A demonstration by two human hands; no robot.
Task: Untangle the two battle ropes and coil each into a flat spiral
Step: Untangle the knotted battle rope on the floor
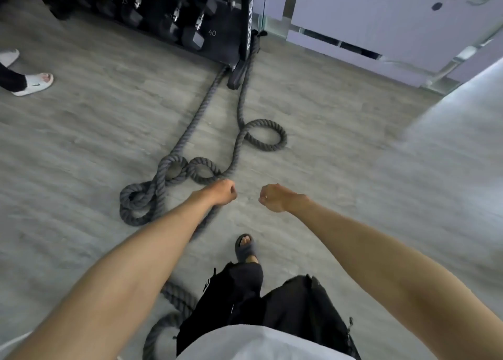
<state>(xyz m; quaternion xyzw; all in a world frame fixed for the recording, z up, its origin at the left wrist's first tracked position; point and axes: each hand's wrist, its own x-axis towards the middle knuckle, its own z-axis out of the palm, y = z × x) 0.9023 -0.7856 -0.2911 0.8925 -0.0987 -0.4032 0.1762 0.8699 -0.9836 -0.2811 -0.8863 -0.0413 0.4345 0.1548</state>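
Head view: the battle ropes (187, 166) trail from 12 o'clock into knotted loops at centre, likely heavy and limp; grab a free run beside the knot. Your left hand (224, 192) and right hand (272, 197) are empty fists.

Rack upright (249, 24) reads ROGUE; its shelf (217, 41), 40.

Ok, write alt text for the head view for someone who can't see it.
Two dark battle ropes lie tangled in loops on a grey gym floor, running to a dumbbell rack. The wearer's left hand and right hand reach toward them, fingers curled; whether the left grips rope is unclear.
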